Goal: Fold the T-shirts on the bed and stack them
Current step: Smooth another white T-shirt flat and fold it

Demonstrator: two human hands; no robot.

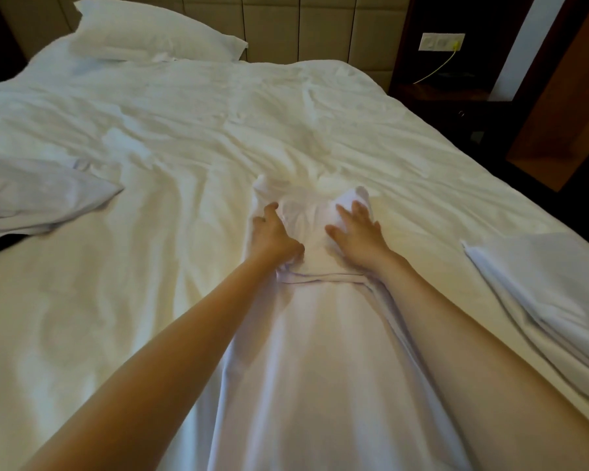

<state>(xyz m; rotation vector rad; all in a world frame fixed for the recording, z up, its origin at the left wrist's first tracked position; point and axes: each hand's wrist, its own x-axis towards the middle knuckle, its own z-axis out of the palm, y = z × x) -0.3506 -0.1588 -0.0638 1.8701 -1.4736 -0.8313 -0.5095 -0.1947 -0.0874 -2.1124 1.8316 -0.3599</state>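
Bedroom, hotel-like: white-sheeted bed, pillow at padded headboard, wall socket over dark nightstand.

One head-worn wide-angle view, looking forward and down along the bed toward the headboard. Close over both forearms; frame edges bend outward.
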